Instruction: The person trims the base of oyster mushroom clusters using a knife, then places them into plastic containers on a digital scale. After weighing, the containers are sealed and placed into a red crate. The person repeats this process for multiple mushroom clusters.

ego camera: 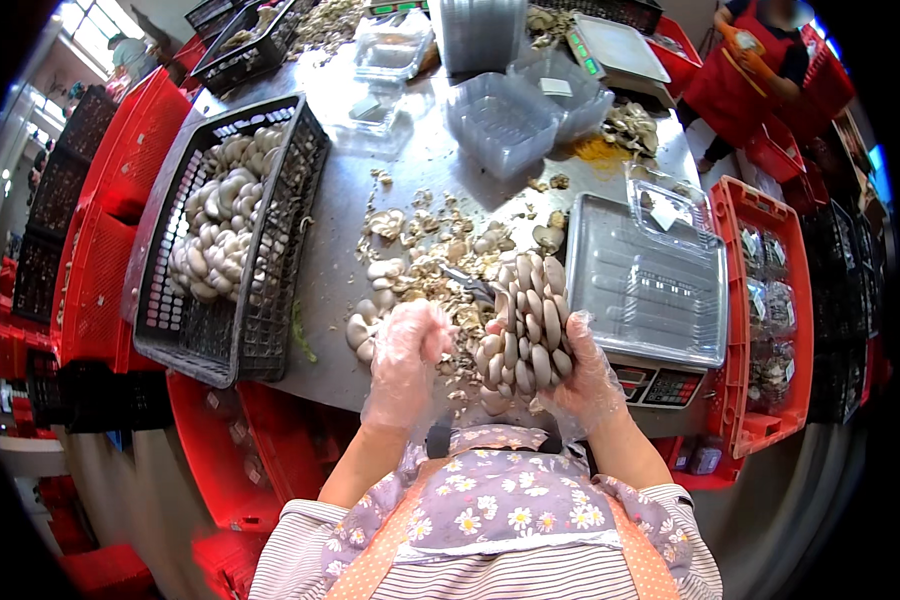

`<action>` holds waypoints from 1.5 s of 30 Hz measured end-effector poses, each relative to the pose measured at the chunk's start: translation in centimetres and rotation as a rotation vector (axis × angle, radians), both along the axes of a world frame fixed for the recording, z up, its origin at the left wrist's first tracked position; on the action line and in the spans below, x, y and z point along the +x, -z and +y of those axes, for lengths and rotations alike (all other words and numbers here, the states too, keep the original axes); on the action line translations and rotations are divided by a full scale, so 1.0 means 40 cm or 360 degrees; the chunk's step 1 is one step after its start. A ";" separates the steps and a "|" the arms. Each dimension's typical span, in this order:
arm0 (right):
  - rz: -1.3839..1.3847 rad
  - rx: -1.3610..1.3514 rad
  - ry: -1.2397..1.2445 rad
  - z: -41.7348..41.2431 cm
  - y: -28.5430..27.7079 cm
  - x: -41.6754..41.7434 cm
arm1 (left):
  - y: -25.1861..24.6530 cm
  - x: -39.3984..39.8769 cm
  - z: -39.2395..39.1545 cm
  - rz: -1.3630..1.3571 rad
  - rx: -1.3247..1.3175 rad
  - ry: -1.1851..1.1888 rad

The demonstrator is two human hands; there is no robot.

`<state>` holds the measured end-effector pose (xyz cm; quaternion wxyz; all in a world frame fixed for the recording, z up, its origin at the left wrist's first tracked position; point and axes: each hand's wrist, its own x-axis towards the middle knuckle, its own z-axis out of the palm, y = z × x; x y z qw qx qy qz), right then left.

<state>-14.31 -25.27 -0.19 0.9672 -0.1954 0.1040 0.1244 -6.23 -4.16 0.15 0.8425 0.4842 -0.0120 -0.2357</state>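
Observation:
My right hand (589, 382), in a clear plastic glove, grips a large cluster of grey oyster mushrooms (529, 326) from its right side. The caps face up towards me. My left hand (411, 352), gloved too, is curled just left of the cluster; whether anything is inside its fingers is hidden. Beyond it, a dark metal cutting tool (466, 282) reaches to the cluster's left edge, partly covered. Mushroom trimmings (439, 251) lie scattered on the steel table (337, 247). Smaller mushroom clumps (364, 326) rest beside my left hand.
At left a black plastic crate (270, 330) holds mushrooms. An open clear clamshell box (645, 300) sits on a digital scale (664, 386) at right, beside a red crate (735, 360) of packed boxes. Clear tubs (495, 124) stand farther back. A co-worker (742, 75) stands at upper right.

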 end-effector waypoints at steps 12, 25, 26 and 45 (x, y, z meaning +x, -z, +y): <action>-0.0124 -0.0734 -0.0108 -0.334 -0.161 -0.061 | -0.018 -0.056 -0.133 -0.0210 0.0422 0.0172; 0.0067 -0.1219 -0.0558 -0.601 -0.065 -0.027 | 0.050 -0.059 0.014 0.0013 0.0749 -0.0316; 0.0096 -0.1259 -0.0573 -0.605 -0.064 -0.026 | 0.056 -0.054 0.039 0.0011 0.0755 -0.0371; 0.0361 -0.2398 -0.0392 -0.611 -0.206 -0.062 | 0.154 0.004 0.321 0.0102 0.0948 -0.0821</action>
